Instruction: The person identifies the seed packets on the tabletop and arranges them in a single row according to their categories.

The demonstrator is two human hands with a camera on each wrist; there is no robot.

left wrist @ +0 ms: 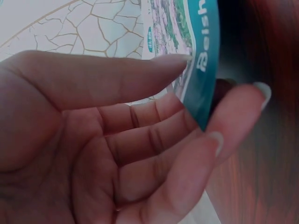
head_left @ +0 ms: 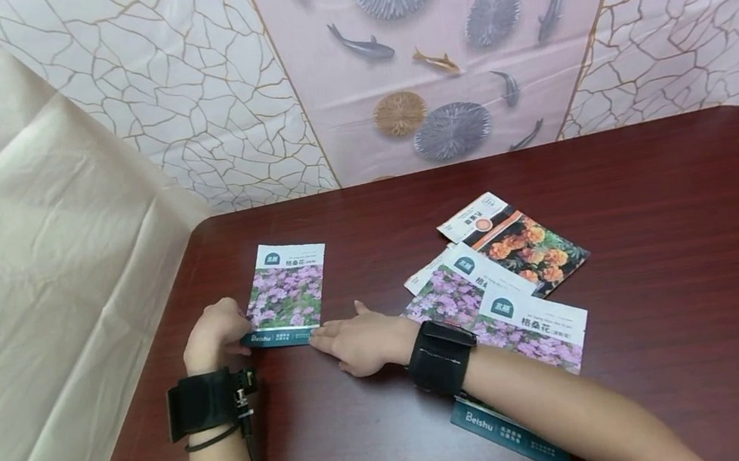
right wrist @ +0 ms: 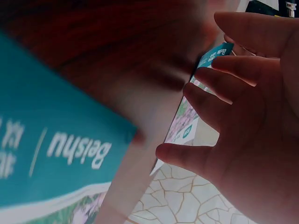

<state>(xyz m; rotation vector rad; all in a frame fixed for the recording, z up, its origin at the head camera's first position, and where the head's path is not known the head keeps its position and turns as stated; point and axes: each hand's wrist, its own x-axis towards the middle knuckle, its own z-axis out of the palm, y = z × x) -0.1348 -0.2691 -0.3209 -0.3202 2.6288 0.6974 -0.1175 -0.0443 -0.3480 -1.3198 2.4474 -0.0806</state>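
Pinching the near left corner of the packet point(head_left: 286, 289), your left hand point(head_left: 217, 331) sets its thumb point(left wrist: 140, 77) on the printed face, with fingers behind; left wrist view shows the corner between them, slightly bowed. Left grip: clamped on that corner. Your right hand point(head_left: 362, 342) grips nothing: fingers extended and spread, tips at the near right corner. Contact or a slight gap there: cannot tell.

Position: packet on the left part of the table point(head_left: 652, 244), between your hands. Its long axis runs away from you, top leaning a little to the right; the green strip point(head_left: 282, 337) forms the near short edge.

Key relation: your hands sit at opposite ends of that short edge, so the body of the packet lies ahead of your left grip and to its right. Judgement: a pull from the left corner alone would probably swing it; your right fingertips are well placed to steady it.

Aside: other packets point(head_left: 535, 318) overlap to the right, partly beneath your right forearm.
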